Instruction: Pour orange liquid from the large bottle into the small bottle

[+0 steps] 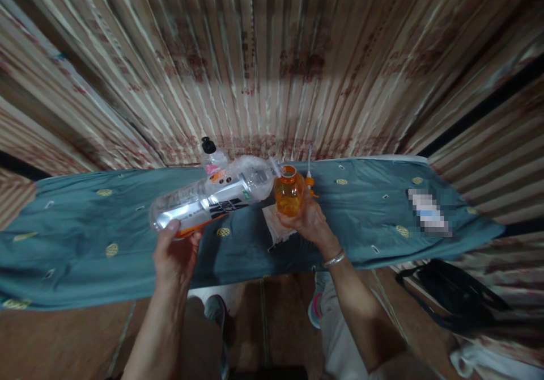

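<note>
My left hand (176, 249) is wrapped round the lower end of a large clear bottle (212, 197) with a silver, black and orange label. The bottle lies tilted, its neck pointing right at the mouth of an orange see-through bottle (289, 193). My right hand (308, 218) holds that orange bottle upright; liquid shows in its lower part. An orange pump top (310, 181) with a clear tube is just beyond my right hand. Below the orange bottle, a pale cloth or packet (276, 227) lies on the table.
A clear bottle with a black pump (208, 146) stands behind the large bottle. A blurred-out pale object (428, 212) lies on the right of the green cloth-covered table (365, 227). Pleated curtains (263, 74) hang behind it. A black bag (450, 292) is at the lower right.
</note>
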`<control>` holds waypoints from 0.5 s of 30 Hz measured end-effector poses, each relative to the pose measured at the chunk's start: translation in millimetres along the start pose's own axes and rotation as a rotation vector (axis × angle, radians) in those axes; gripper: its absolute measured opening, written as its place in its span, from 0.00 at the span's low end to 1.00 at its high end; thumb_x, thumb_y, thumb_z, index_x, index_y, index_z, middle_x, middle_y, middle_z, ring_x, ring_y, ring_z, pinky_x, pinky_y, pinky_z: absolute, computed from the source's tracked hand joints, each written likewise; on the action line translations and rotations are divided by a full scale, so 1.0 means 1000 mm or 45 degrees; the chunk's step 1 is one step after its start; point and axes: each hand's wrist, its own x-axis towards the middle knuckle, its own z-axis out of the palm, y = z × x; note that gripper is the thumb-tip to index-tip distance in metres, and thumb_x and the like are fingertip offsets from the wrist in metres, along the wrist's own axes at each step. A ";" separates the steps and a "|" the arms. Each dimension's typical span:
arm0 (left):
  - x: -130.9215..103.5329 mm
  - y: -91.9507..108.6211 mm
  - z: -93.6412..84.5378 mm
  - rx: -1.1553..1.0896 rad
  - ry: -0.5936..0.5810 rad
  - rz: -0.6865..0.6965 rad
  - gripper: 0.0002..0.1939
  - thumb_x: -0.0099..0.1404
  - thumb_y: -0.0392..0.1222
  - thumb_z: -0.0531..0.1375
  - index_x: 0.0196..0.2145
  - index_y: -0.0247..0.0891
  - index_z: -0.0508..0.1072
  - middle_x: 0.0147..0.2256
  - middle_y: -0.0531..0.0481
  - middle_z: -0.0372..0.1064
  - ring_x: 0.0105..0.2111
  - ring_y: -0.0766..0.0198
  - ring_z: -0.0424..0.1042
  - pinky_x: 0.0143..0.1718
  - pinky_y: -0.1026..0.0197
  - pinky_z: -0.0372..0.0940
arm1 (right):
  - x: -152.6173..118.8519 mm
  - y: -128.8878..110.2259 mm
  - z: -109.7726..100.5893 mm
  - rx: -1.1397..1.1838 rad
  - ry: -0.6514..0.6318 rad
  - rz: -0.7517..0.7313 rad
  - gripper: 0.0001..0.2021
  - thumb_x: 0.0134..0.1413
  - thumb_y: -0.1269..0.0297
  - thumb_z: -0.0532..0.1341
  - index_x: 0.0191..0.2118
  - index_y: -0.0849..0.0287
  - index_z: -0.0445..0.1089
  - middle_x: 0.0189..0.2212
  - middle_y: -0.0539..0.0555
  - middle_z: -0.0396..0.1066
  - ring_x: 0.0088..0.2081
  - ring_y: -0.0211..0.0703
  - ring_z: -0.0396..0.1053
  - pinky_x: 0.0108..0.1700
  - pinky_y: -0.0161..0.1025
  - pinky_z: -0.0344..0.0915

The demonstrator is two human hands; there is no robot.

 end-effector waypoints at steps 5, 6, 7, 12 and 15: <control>0.002 0.000 -0.004 0.020 -0.022 -0.005 0.13 0.45 0.36 0.69 0.31 0.42 0.74 0.29 0.51 0.75 0.26 0.63 0.74 0.18 0.70 0.69 | 0.000 0.001 -0.001 -0.024 0.005 -0.017 0.40 0.43 0.61 0.70 0.63 0.62 0.58 0.55 0.66 0.73 0.55 0.61 0.75 0.58 0.60 0.72; 0.003 0.000 -0.005 0.031 -0.036 -0.008 0.13 0.45 0.37 0.69 0.31 0.42 0.74 0.29 0.50 0.75 0.27 0.63 0.75 0.19 0.70 0.69 | 0.000 0.001 -0.001 -0.017 0.004 -0.017 0.40 0.43 0.61 0.70 0.63 0.61 0.58 0.56 0.66 0.73 0.55 0.60 0.75 0.59 0.59 0.72; 0.003 0.000 -0.006 0.040 -0.046 -0.010 0.14 0.45 0.37 0.70 0.31 0.42 0.74 0.30 0.50 0.75 0.27 0.62 0.75 0.19 0.70 0.69 | 0.000 0.001 -0.001 -0.008 -0.002 -0.019 0.39 0.44 0.61 0.70 0.63 0.60 0.58 0.55 0.65 0.74 0.55 0.59 0.75 0.59 0.58 0.72; 0.003 0.001 -0.008 0.037 -0.058 -0.008 0.16 0.45 0.37 0.70 0.33 0.43 0.75 0.31 0.51 0.77 0.28 0.62 0.75 0.20 0.70 0.70 | 0.000 0.002 0.001 -0.006 0.007 -0.016 0.40 0.43 0.61 0.70 0.63 0.59 0.58 0.56 0.63 0.74 0.54 0.58 0.75 0.59 0.56 0.72; 0.001 0.001 -0.006 0.035 -0.047 -0.002 0.13 0.46 0.37 0.69 0.31 0.43 0.74 0.30 0.51 0.76 0.28 0.62 0.75 0.20 0.70 0.70 | 0.000 0.003 0.002 -0.004 0.020 -0.015 0.41 0.43 0.62 0.71 0.64 0.61 0.57 0.55 0.65 0.74 0.54 0.59 0.75 0.58 0.57 0.72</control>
